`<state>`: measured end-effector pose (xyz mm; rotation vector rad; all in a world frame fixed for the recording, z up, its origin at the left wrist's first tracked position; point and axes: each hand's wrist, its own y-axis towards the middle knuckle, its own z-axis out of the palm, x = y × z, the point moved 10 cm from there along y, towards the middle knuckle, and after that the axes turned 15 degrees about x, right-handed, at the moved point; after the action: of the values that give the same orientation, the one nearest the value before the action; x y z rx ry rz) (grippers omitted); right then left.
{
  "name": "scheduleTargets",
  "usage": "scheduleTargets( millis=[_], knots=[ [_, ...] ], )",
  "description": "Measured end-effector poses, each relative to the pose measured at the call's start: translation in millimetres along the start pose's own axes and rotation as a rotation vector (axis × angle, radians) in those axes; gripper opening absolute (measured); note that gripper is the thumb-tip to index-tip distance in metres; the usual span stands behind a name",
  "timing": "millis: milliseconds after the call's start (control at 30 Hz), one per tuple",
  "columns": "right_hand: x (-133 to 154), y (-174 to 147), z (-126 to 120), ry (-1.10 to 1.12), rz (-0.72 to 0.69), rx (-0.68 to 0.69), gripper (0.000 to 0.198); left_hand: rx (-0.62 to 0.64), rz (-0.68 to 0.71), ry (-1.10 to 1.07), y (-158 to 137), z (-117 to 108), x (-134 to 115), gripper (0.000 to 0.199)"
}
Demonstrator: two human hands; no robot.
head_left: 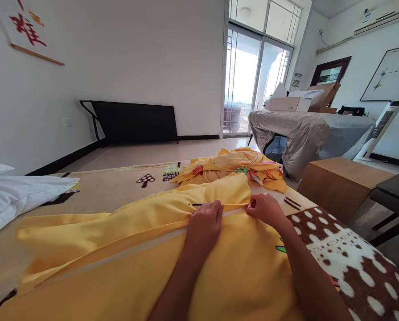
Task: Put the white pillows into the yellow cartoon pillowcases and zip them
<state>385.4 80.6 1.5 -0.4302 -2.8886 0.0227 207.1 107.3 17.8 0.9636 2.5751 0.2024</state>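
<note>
A large yellow duvet cover (pixel 125 267) lies spread over the bed. A pale strip (pixel 132 252), which looks like a zipper, runs along its folded edge from lower left to centre right. My left hand (pixel 206 223) is closed on the cover's edge at the middle of this strip, fingers curled over the fabric. To its right, my right hand (pixel 263 208) pinches the same edge near the strip's far end. Its fingertips partly hide what lies between them. Just beyond my hands, a bunched yellow printed cloth (pixel 232 160) rests on the bed.
A patterned blanket (pixel 339 249) covers the bed. White pillows (pixel 22 191) lie at the left. Right of the bed stand a brown box (pixel 343 183) and a black stool (pixel 395 196). Behind them, a plastic-draped table (pixel 293 133) bears cartons. A black folded frame (pixel 135 122) leans on the wall.
</note>
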Motion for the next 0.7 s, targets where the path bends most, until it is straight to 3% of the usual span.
scheduleTargets(
  millis=[233,500,700],
  knots=[
    [-2,0,0,-0.026,0.02,0.016,0.013,-0.009,0.025,0.012,0,1,-1,0.026],
    [-9,-2,0,-0.047,0.18,0.006,0.024,0.009,0.048,0.073,0,5,-8,0.024],
    [-3,1,10,-0.061,0.066,0.089,0.028,0.013,0.016,0.023,-1,1,-4,0.024]
  ],
)
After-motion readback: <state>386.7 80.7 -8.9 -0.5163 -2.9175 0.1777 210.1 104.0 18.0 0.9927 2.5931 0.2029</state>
